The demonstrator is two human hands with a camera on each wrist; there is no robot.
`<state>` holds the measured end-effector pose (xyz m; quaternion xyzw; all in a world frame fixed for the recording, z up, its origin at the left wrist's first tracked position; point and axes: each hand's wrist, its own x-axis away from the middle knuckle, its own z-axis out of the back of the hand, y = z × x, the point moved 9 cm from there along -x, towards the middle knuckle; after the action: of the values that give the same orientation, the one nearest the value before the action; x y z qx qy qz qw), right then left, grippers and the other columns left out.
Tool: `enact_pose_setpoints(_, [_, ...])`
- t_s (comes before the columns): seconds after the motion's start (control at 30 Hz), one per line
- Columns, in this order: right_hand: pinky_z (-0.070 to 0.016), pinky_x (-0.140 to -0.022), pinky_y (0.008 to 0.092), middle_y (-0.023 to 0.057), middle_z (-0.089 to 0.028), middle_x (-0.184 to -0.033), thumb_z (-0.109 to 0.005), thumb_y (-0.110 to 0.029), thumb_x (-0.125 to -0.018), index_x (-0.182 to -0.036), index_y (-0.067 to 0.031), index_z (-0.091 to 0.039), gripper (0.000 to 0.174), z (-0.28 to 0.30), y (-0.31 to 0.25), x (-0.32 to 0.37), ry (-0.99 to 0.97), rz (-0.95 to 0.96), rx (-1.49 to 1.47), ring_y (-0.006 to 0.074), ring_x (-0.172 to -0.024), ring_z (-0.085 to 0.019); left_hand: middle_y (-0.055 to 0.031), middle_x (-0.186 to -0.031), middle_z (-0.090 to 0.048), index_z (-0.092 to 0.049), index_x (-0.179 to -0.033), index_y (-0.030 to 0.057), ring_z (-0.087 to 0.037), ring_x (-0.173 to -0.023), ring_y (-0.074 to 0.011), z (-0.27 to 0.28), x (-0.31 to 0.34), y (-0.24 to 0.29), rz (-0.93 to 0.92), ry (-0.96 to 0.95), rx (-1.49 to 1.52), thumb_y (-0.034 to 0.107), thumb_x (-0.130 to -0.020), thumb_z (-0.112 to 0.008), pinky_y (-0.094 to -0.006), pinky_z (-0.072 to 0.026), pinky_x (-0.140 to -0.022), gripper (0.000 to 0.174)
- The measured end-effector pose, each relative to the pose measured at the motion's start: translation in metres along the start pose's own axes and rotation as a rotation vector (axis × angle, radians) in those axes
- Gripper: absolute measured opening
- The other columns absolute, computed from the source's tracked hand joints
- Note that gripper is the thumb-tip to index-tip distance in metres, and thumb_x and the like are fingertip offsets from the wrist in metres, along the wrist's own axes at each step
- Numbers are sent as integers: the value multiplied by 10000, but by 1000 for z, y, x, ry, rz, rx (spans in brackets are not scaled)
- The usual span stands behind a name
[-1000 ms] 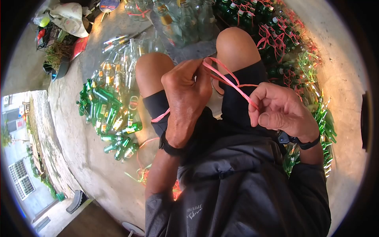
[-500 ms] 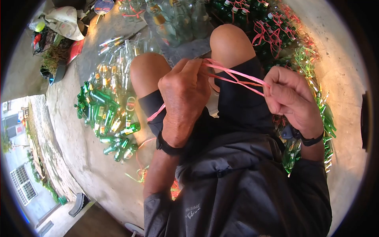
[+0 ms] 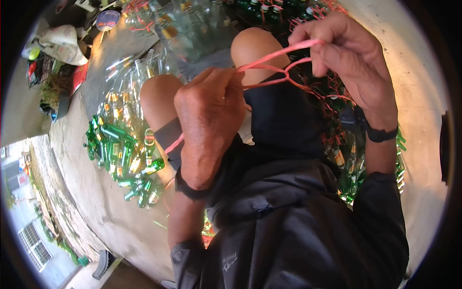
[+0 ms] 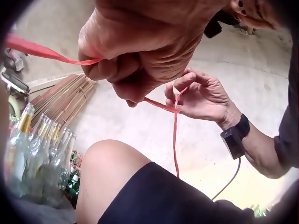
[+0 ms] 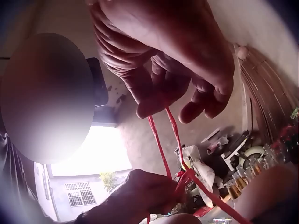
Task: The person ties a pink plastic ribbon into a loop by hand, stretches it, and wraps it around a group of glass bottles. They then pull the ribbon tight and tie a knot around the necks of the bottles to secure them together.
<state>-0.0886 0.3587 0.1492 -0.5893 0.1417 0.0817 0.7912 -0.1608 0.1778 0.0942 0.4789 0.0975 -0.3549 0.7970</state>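
Between the two hands, above the person's lap, stretches a pink plastic string (image 3: pixel 279 54). My left hand (image 3: pixel 209 125) grips it in a fist; in the left wrist view, strands come out on both sides of the curled fingers. A tail of string also hangs below the left hand, by the knee. Higher and to the right, my right hand (image 3: pixel 353 67) pinches a loop of the string between thumb and fingers. Two strands (image 5: pixel 161 147) run from the right fingertips back to the left hand, and a crossing in the string shows between the hands.
Green bottles (image 3: pixel 115 149) lie piled on the floor at left. Clear bottles (image 3: pixel 187 41) stand upright beyond the knees. More bottles, some bound with pink string, are at right beside the leg. Wooden slats (image 4: pixel 63 100) lean in the background.
My right hand has moved up and away from the body, raising the string. The left hand keeps its grip and has shifted slightly left in view. The head view has turned somewhat.
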Motion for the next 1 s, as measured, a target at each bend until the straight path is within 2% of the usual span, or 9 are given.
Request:
enact_pose_setpoints(0.03, [-427, -641, 251, 27, -569, -699, -644, -269, -961, -916, -40, -571, 244, 6, -1, -4, 38, 85, 31, 101, -704, -536, -141, -718, -666, -727, -838, 0, -665, -607, -304, 0, -2, 3, -6, -7, 13, 32, -849, -730, -385, -492, -539, 34])
enact_pose_setpoints(0.17, [-563, -663, 283, 147, -685, -863, -633, -113, -1007, -1059, 52, -625, 173, 14, -2, -5, 40, -128, -286, 154, -709, -673, -141, -712, -662, -726, -843, -6, -654, -591, -291, -5, -11, 13, -18, -52, -32, 31, -857, -730, -373, -478, -537, 40])
enact_pose_setpoints(0.3, [-461, -554, 253, 66, -625, -774, -593, -125, -1035, -1069, 54, -630, 185, 14, -7, -3, -39, -251, -461, 92, -599, -532, -145, -717, -664, -724, -847, -8, -652, -593, -293, -16, -14, 10, -26, -40, -20, 31, -859, -731, -363, -479, -545, 41])
enact_pose_setpoints(0.43, [-411, -544, 226, 42, -642, -768, -612, -153, -1029, -1088, 48, -659, 215, 29, -7, 6, -115, -495, -75, 59, -620, -541, -150, -730, -672, -721, -852, -17, -656, -602, -288, -13, -15, 22, -57, -3, -83, 26, -857, -736, -348, -487, -559, 46])
enact_pose_setpoints(0.57, [-391, -511, 237, 40, -679, -714, -712, -151, -964, -963, 26, -708, 177, 33, -30, 17, -167, -495, 441, 63, -580, -567, -148, -727, -673, -736, -892, -21, -656, -602, -262, -10, -17, 19, -65, 46, -95, 7, -863, -729, -334, -494, -571, 41])
enact_pose_setpoints(0.7, [-414, -509, 281, 61, -674, -695, -803, -160, -883, -818, 19, -706, 213, 47, -29, 27, -286, -476, 229, 101, -572, -591, -131, -755, -698, -765, -930, 5, -686, -636, -228, -7, -20, 6, 25, 48, -89, 49, -863, -752, -301, -507, -590, 81])
enact_pose_setpoints(0.73, [-425, -524, 314, 89, -674, -709, -770, -146, -895, -851, 23, -696, 189, 50, -24, 30, -227, -286, 55, 141, -592, -606, -94, -769, -715, -779, -938, 42, -700, -653, -206, -4, -20, 5, 108, 29, -178, 86, -865, -759, -284, -515, -606, 88])
enact_pose_setpoints(0.8, [-380, -528, 247, 6, -531, -647, -693, -226, -905, -798, -46, -559, 248, 64, -21, 44, -217, -310, -29, 67, -599, -479, -81, -771, -719, -782, -940, 55, -704, -658, -199, -3, -21, 3, 96, 37, -175, 96, -866, -758, -284, -517, -609, 88])
enact_pose_setpoints(1.0, [-288, -495, 255, -10, -486, -601, -730, -116, -808, -723, -39, -540, 222, 68, -17, 61, -169, -331, 455, 57, -521, -406, -100, -793, -720, -777, -963, 38, -696, -668, -203, 2, -24, 1, 74, 66, -154, 73, -878, -742, -296, -515, -619, 99])
